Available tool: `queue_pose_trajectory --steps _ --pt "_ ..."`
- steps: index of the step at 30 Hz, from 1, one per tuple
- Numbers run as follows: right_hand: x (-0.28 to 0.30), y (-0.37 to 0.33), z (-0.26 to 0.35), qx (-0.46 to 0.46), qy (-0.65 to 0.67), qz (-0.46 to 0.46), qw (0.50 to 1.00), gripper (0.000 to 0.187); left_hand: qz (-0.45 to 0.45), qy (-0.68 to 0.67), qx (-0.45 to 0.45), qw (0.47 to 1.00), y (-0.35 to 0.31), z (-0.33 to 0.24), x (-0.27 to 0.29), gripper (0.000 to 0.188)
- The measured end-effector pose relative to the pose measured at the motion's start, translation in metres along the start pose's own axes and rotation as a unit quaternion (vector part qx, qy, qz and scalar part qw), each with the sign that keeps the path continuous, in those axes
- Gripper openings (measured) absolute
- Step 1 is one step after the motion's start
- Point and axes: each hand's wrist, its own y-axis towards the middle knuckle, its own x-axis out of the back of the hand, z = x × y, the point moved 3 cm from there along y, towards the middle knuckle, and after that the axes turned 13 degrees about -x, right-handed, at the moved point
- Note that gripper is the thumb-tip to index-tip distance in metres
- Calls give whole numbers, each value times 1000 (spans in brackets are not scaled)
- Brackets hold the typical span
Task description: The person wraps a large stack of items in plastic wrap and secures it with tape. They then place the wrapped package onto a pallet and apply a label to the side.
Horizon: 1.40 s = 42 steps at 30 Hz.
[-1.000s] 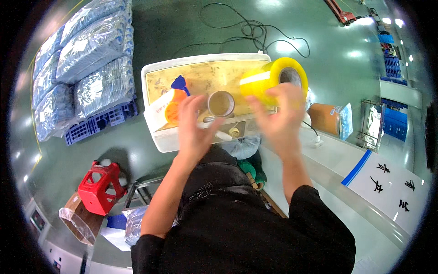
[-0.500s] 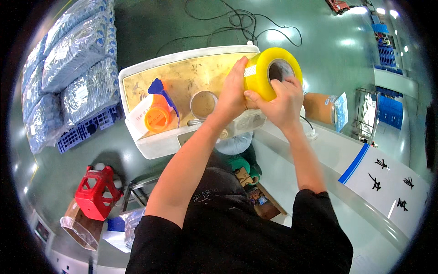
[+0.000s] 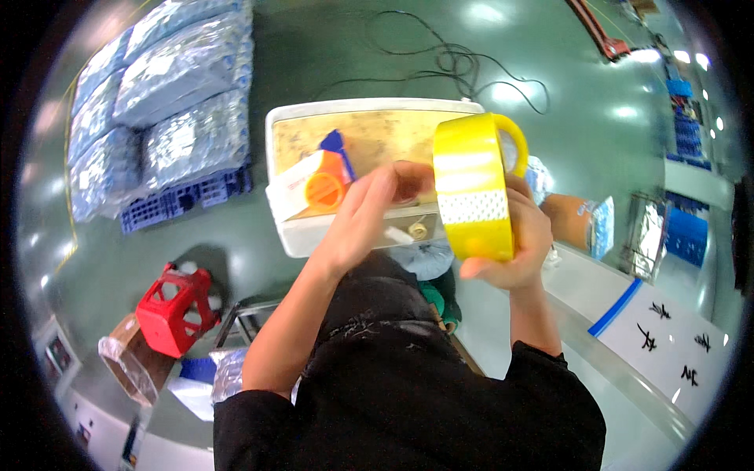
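Note:
A roll of clear yellow packing tape (image 3: pixel 471 188) is held up in front of me, its patterned white band toward me. My right hand (image 3: pixel 522 239) grips it from the right, with the thumb under its lower edge. My left hand (image 3: pixel 365 212) is apart from the roll, fingers loosely bent and slightly blurred, holding nothing that I can see. Beyond it, an orange tape dispenser (image 3: pixel 323 191) with a blue part lies over a white paper (image 3: pixel 290 192) on a small table (image 3: pixel 294 135) with a worn yellowish top. The table's middle is partly hidden by my left hand.
Plastic-wrapped bundles (image 3: pixel 184 71) are stacked on a blue pallet (image 3: pixel 181 200) at the left. A red stool (image 3: pixel 174 310) sits by a cardboard box (image 3: pixel 129 361). Black cable (image 3: pixel 452 71) loops over the floor. A brown carton (image 3: pixel 567 218) is at right, above a white surface (image 3: pixel 620 377).
The tape roll has turned, its outer face now toward me, and sits lower. My left hand has come off it and moved left. The whole view has shifted.

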Motion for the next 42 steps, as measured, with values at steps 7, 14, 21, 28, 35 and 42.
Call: queue_pose_trajectory --steps 7,14,21,28,35,42 --pt "-56 22 95 214 -59 90 971 73 -146 86 -237 957 -82 -130 -52 100" --pt "-44 60 177 387 99 190 897 55 -275 32 -277 920 -173 -188 -40 81" --pt "-97 33 304 617 4 474 628 41 -367 -6 -176 914 -263 -209 -71 104" --pt "-122 -39 345 678 27 470 565 34 -317 -42 -225 920 -334 -189 -90 64" --pt "-123 -102 361 705 0 445 552 37 -300 -56 -230 924 -385 -173 -106 58" --pt "-118 -143 367 757 -100 362 534 33 -294 -72 -195 933 -414 -163 -107 82"
